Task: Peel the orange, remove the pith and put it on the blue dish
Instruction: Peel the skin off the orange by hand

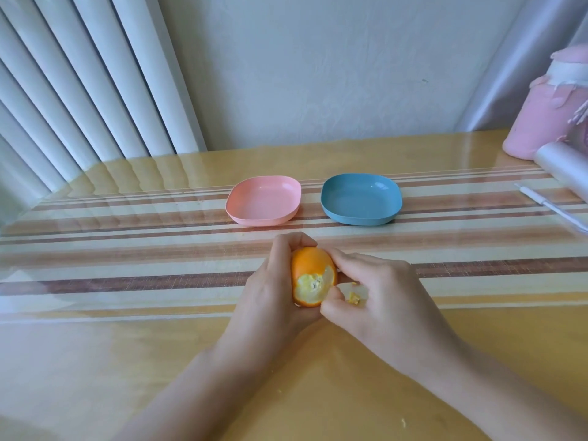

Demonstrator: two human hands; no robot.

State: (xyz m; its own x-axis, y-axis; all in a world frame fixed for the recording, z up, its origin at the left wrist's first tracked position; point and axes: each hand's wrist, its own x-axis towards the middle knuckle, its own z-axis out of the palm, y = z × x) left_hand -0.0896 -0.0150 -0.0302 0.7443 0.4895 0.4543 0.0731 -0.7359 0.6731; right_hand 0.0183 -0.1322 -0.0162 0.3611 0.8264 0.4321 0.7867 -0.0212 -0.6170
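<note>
Blue dish (361, 198): part-peeled orange (310, 265) held in front of it.
Left hand (270, 288) grips orange; right hand (378, 294) pinches its peel edge.

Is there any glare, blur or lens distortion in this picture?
Head view: the glossy striped tabletop mirrors the white ribbed panel at left. Head view: the panel's ribs fan out and curve, a wide-lens effect. Head view: the partly peeled orange looks sharp; the thin white stick at far right is smeared.
</note>
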